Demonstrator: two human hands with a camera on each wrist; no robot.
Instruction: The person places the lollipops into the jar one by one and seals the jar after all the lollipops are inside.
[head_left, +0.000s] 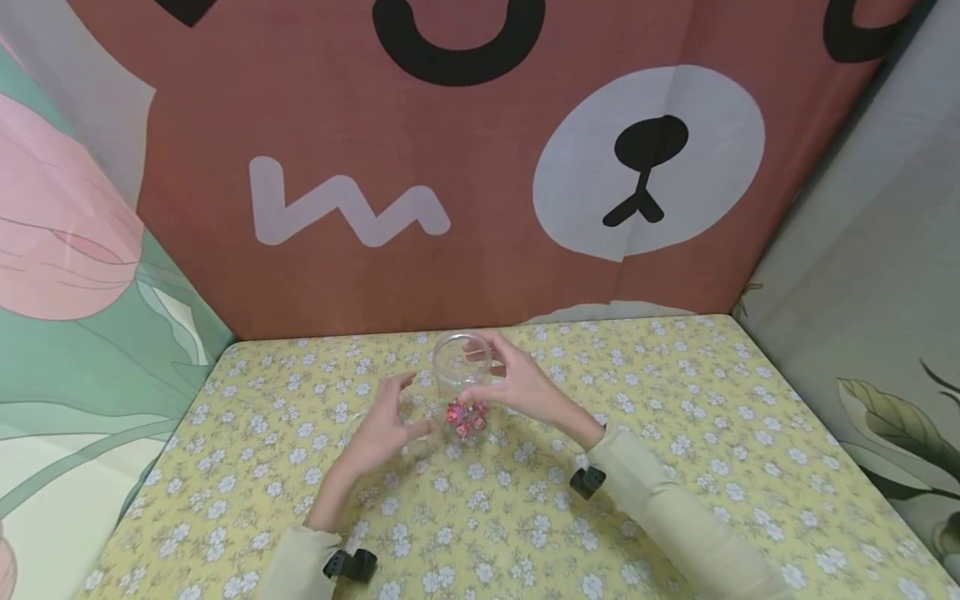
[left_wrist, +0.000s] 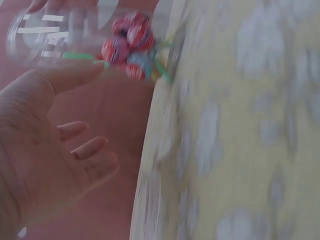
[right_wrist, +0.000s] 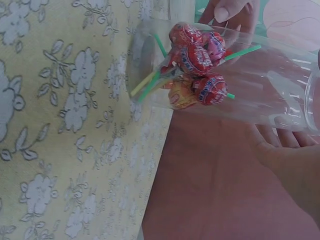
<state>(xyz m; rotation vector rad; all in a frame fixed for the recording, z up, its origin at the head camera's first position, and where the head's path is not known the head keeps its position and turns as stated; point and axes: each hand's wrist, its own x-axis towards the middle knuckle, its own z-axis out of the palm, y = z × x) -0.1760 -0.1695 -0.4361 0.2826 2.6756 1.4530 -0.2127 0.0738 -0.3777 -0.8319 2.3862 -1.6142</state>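
A clear plastic jar (head_left: 450, 387), its top uncovered, stands upright on the table. Several wrapped lollipops (right_wrist: 197, 62) with green and yellow sticks lie in its lower part, mostly in red wrappers. My right hand (head_left: 528, 387) holds the jar from the right, thumb in front and fingers behind. To the left of the jar is my left hand (head_left: 382, 429), fingers spread and loosely bent, with nothing in it. A clear round lid (left_wrist: 147, 210) lies on the table beside the left hand, partly hidden by it in the head view.
A yellow cloth with white flowers (head_left: 480, 533) covers the table. Behind it hangs a reddish-brown curtain (head_left: 360, 283) with a bear drawing. Patterned fabric (head_left: 67, 333) closes off the left side, and a grey leafy one (head_left: 862, 275) the right.
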